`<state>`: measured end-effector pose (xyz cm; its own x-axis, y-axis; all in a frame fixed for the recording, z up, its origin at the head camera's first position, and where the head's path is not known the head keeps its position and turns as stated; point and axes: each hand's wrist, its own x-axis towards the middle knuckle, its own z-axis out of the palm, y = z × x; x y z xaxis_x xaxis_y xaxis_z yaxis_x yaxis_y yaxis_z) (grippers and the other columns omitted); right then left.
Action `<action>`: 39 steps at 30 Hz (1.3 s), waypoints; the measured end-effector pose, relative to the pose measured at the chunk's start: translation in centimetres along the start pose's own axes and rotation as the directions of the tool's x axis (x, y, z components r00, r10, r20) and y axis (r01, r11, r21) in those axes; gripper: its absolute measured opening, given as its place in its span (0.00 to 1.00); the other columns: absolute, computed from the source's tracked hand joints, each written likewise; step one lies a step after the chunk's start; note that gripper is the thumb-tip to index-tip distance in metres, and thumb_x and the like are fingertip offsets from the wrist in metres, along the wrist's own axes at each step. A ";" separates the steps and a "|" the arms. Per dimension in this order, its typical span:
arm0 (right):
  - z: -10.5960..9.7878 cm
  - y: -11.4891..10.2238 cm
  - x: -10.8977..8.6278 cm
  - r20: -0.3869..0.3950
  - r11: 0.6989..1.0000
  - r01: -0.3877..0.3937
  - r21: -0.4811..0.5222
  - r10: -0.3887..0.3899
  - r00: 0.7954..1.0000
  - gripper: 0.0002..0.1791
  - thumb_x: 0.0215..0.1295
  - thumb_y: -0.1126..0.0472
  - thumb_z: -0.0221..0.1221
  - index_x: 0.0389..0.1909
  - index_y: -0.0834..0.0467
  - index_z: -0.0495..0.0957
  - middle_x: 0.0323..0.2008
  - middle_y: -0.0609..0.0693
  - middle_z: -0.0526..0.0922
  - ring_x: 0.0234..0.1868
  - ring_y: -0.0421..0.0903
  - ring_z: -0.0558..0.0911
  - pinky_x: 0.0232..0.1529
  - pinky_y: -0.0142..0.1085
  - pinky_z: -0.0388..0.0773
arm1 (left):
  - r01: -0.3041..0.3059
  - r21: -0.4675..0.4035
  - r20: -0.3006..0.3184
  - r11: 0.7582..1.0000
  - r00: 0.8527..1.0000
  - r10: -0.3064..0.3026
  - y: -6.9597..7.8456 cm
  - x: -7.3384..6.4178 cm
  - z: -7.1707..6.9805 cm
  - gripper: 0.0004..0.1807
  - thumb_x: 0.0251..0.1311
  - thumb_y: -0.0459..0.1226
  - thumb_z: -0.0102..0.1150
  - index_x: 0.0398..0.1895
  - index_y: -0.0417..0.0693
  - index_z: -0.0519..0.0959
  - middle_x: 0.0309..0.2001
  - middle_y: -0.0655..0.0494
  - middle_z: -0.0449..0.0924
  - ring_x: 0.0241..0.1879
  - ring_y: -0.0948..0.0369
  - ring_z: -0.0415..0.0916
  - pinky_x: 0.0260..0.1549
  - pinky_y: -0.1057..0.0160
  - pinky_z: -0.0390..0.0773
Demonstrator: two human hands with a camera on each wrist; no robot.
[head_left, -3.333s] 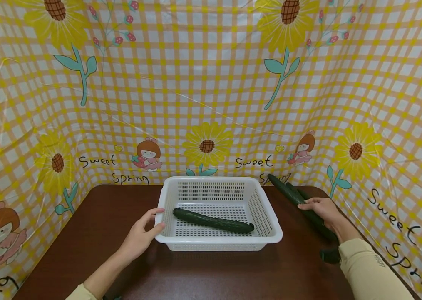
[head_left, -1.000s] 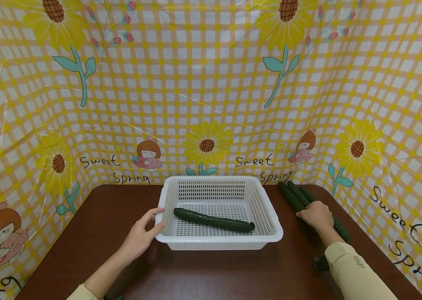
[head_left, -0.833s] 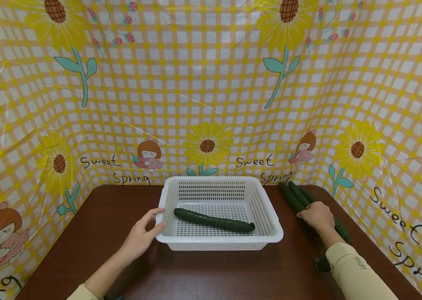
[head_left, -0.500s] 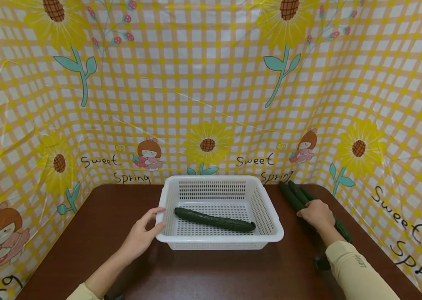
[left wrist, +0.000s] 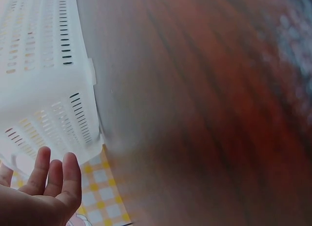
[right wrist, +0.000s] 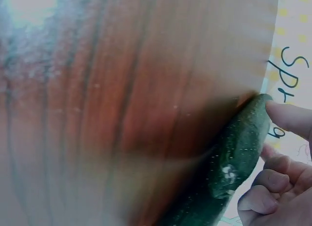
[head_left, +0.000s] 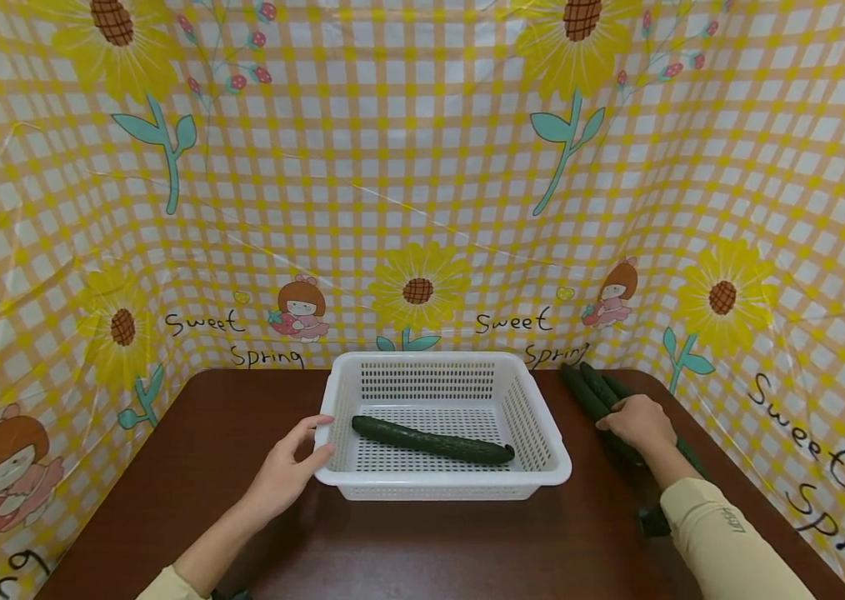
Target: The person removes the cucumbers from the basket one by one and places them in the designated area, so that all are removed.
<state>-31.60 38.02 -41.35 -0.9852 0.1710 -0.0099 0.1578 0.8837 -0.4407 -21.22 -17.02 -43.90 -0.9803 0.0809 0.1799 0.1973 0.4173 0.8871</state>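
**Right hand settled on the cucumber pile, left hand unchanged at the basket**

Since the earliest frame the right hand [head_left: 640, 423] has put down the cucumber it held raised; in the last second almost nothing has moved. Now this hand rests on the cucumbers [head_left: 589, 388] at the right side of the surface [head_left: 227, 442], with fingers curled around one of them, as the right wrist view shows. The left hand [head_left: 289, 468] is relaxed and open, its fingertips touching the near left corner of the white basket [head_left: 542, 467], the same as before.

Inside the basket one cucumber [head_left: 432, 440] lies flat, slightly diagonal, with free floor behind it. Between basket and cucumber pile there is a narrow strip of bare surface. The pile lies close to the patterned backdrop [head_left: 422, 167], which encloses the surface on three sides. Left of the basket the surface is wide and open.
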 end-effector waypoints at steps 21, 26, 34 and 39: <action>-2.7 -3.4 0.4 -0.007 0.990 0.139 0.039 -0.138 0.990 0.30 0.61 0.48 0.67 0.54 0.68 0.81 0.57 0.72 0.78 0.50 0.70 0.79 0.44 0.55 0.78 | -0.020 -0.007 0.000 1.000 1.000 0.020 -0.1 0.2 -0.1 0.24 0.68 0.45 0.62 0.66 0.60 0.73 0.47 0.54 0.81 0.57 0.56 0.72 0.58 0.47 0.65; -3.3 -4.5 0.4 0.021 0.987 0.151 0.061 -0.153 0.988 0.30 0.62 0.48 0.66 0.55 0.68 0.80 0.61 0.74 0.73 0.55 0.71 0.76 0.50 0.57 0.76 | -0.032 -0.003 -0.004 0.999 0.999 0.032 -0.2 0.2 0.0 0.23 0.68 0.45 0.63 0.65 0.60 0.73 0.47 0.54 0.81 0.57 0.56 0.72 0.58 0.47 0.65; -3.8 -7.0 0.4 0.065 0.969 0.183 0.167 -0.196 0.978 0.29 0.65 0.50 0.65 0.57 0.69 0.79 0.64 0.74 0.71 0.60 0.71 0.72 0.56 0.59 0.73 | -0.044 -0.029 -0.010 0.999 0.999 0.044 -0.2 0.2 0.0 0.24 0.68 0.44 0.62 0.66 0.58 0.73 0.49 0.52 0.81 0.58 0.55 0.72 0.59 0.43 0.65; -3.9 -8.5 0.6 0.092 0.966 0.196 0.169 -0.214 0.973 0.30 0.64 0.48 0.66 0.58 0.68 0.79 0.65 0.73 0.70 0.63 0.72 0.70 0.59 0.61 0.70 | -0.041 -0.028 -0.010 0.999 0.999 0.040 -0.2 0.2 0.0 0.24 0.68 0.43 0.62 0.66 0.58 0.73 0.48 0.52 0.81 0.57 0.55 0.71 0.59 0.44 0.66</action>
<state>-33.29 32.33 -34.10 -0.9980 -0.0627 0.0015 -0.0520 0.8137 -0.5789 -21.50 -17.10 -44.08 -0.9715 0.0889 0.2198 0.2370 0.3880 0.8907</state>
